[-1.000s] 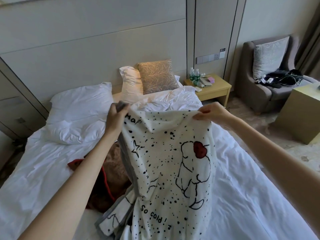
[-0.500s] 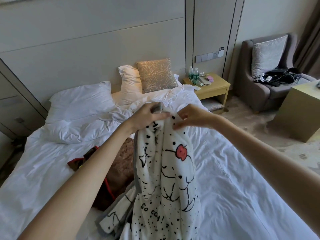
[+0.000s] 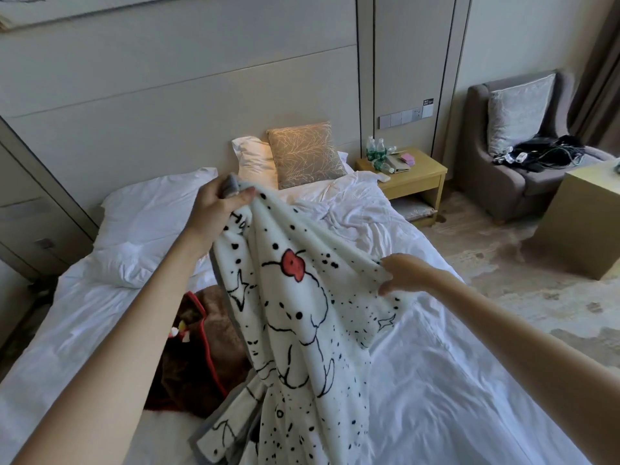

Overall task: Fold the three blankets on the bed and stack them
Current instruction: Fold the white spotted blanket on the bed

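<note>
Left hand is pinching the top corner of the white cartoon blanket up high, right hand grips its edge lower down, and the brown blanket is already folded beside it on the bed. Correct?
Not quite. In the head view the brown blanket lies crumpled, not folded. The rest holds: the left hand pinches the white cartoon blanket up high, the right hand grips its edge lower down, over the bed.

Panelled wall (image 3: pixel 201 78) — grey armchair (image 3: pixel 503 182)

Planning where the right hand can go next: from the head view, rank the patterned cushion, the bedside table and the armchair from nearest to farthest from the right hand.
1. Patterned cushion, at the headboard, up and left of the right hand.
2. Bedside table, beside the bed's head.
3. Armchair, far right corner.
</note>
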Action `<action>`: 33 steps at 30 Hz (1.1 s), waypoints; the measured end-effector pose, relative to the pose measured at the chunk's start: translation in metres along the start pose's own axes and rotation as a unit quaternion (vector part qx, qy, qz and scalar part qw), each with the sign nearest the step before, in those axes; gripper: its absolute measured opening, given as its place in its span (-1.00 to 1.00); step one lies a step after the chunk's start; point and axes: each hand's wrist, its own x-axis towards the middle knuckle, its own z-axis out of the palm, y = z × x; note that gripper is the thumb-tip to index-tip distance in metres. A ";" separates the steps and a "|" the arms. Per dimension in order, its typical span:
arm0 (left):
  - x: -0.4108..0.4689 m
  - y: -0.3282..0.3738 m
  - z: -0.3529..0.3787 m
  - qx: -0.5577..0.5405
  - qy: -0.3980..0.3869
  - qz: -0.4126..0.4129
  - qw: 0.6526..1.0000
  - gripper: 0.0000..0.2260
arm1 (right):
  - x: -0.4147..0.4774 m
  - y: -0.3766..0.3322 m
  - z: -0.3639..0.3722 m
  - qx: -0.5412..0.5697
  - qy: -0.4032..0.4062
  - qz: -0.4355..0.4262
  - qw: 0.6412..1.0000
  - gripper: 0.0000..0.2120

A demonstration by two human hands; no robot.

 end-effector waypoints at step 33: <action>-0.017 -0.094 0.033 -0.060 0.088 -0.331 0.938 -0.71 | 0.003 -0.030 -0.046 0.565 0.218 0.145 0.782 -0.83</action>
